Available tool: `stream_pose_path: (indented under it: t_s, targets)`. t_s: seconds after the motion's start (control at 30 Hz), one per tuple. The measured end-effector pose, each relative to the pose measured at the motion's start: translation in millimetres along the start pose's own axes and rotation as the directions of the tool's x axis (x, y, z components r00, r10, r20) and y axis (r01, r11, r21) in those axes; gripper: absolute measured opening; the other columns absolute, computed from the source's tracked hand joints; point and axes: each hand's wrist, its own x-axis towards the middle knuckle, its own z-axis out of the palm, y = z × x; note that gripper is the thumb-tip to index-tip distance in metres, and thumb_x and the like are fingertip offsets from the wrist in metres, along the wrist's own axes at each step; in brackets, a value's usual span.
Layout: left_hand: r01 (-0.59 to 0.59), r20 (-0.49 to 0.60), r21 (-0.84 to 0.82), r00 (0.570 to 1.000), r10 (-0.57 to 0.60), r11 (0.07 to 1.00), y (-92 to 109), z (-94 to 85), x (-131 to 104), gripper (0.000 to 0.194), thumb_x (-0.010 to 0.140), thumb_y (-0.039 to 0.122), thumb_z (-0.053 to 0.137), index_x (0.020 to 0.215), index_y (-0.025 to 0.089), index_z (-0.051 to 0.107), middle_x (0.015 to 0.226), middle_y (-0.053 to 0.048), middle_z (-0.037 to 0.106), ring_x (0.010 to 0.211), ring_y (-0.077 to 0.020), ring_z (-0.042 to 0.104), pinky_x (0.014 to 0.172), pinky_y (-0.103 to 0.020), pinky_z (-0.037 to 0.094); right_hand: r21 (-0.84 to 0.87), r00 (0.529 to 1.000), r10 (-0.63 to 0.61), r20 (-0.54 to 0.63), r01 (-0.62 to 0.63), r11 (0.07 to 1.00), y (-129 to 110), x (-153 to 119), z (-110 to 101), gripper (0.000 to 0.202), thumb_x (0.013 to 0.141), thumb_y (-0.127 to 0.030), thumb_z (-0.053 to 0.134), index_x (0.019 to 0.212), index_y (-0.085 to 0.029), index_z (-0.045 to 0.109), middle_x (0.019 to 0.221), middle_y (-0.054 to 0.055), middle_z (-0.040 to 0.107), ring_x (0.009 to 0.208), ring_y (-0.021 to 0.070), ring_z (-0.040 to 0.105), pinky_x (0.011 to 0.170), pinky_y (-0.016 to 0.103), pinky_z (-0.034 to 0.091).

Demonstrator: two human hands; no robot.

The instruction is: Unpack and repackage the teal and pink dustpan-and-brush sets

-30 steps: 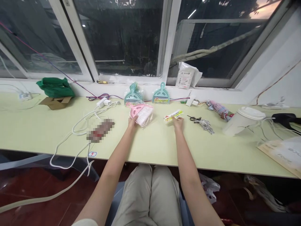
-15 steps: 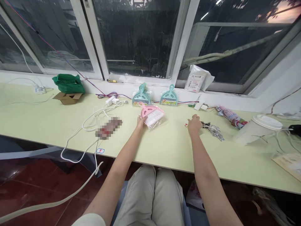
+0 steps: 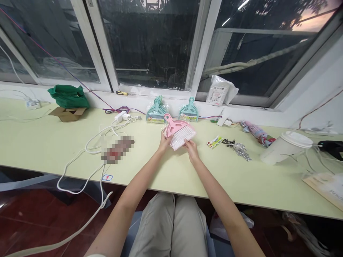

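Our left hand [image 3: 164, 142] gripped the pink dustpan [image 3: 177, 124] side; right hand [image 3: 192, 150] pinched the white bristles [image 3: 183, 136] edge. We judged it light, stiff, bristles bendy; handle [image 3: 168, 118] best hold.

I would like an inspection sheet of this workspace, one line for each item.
Surface: pale yellow-green tabletop; no spill seen.
Job's things: pink dustpan with white-bristled brush, between the hands; printed card flat on the right; teal dustpan sets at the back.
Clutter: green bag on cardboard box; lidded cup; silvery bundle.
Hands: left hand grips the dustpan's left side; right hand is at the bristles' lower edge.
Cables: white adapter among loose white cables; some hang past the front edge.
Surroundings: windows behind; screwdriver on the sill.
Other people: nothing seen.
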Motion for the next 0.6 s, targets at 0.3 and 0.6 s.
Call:
stream_pose_path:
  t_s: [0.3,0.6]
  targets:
    - [0.174,-0.295,-0.047,0.938,-0.18,0.984,8,-12.9,8,0.043,0.087,0.042,0.055,0.12,0.015,0.061,0.091,-0.01,0.07,0.076,-0.0207,0.068,0.073,-0.035,0.053,-0.077,0.983,0.159,0.093,-0.152,0.985,-9,10,-13,0.011,0.066,-0.015,0.078,0.075,-0.012,0.072,0.076,0.007,0.074,0.067,0.0164,0.069,0.066,0.027,0.058]
    - [-0.037,-0.703,-0.218,0.699,-0.131,0.975,59,-69.9,50,0.034,0.091,0.018,0.033,0.121,0.011,0.048,0.087,-0.011,0.068,0.073,-0.0151,0.069,0.071,-0.028,0.054,-0.148,0.944,0.165,0.285,-0.127,0.981,-15,5,-23,0.023,0.064,-0.027,0.081,0.082,-0.016,0.074,0.082,0.005,0.076,0.069,0.0156,0.07,0.063,0.023,0.058]
